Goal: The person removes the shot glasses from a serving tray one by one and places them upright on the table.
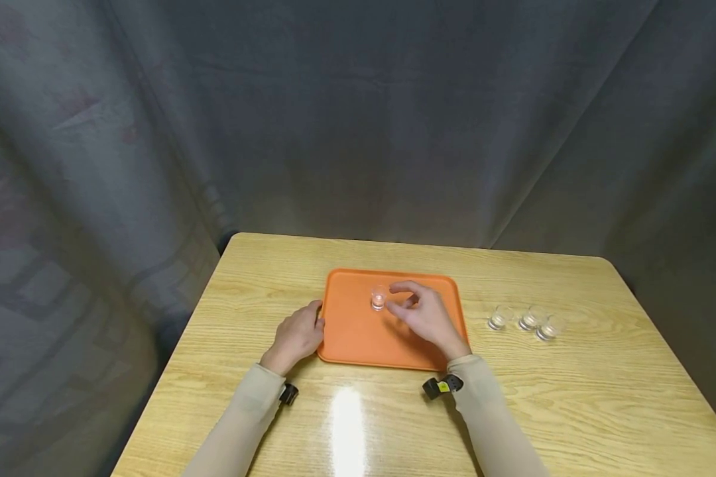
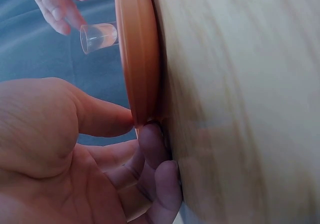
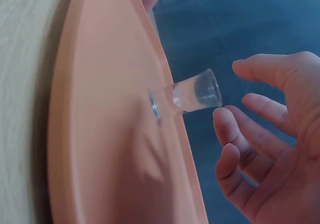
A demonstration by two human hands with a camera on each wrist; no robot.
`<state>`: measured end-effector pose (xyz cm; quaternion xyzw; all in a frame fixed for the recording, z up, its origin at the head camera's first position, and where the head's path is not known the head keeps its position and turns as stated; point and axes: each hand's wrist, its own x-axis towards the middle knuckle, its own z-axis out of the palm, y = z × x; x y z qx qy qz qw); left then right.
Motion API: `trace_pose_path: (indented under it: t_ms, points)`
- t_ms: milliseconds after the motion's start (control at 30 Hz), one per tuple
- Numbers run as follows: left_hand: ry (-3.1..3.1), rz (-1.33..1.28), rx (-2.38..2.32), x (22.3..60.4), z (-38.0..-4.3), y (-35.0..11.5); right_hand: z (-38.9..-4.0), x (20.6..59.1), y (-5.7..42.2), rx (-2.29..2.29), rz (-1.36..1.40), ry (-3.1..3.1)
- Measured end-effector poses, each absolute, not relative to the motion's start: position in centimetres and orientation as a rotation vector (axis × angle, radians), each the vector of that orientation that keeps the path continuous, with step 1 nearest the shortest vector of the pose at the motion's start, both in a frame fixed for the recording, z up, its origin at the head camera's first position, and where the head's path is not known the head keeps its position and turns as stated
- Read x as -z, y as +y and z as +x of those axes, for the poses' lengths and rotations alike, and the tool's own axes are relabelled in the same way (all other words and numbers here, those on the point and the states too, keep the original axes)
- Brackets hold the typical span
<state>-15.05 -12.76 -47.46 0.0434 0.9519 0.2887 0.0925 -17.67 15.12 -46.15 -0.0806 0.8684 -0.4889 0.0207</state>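
Observation:
A small clear shot glass (image 1: 378,297) stands upright on the orange tray (image 1: 352,338), a little above its middle in the head view. My right hand (image 1: 423,313) hovers over the tray just right of the glass, thumb and fingers spread apart. In the right wrist view the fingertips are close by the rim of the shot glass (image 3: 197,91), with nothing held between them. At the tray's left edge, my left hand (image 1: 298,333) pinches the rim. The left wrist view has its thumb on top of the tray's rim (image 2: 140,59) and the fingers underneath.
Three more clear shot glasses, one of them (image 1: 498,318) slightly apart at the left, stand on the wooden table (image 1: 573,397) right of the tray. Grey curtains (image 1: 358,132) hang behind the table and along its sides.

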Motion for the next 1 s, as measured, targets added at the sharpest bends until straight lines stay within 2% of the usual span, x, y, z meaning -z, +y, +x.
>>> trace_pose_path:
  t_ms: [1000]
  points:
    - [2.852,0.143,-0.840,47.7,-15.2,-12.8,-19.4,47.9,12.5,1.537,-0.196,2.688]
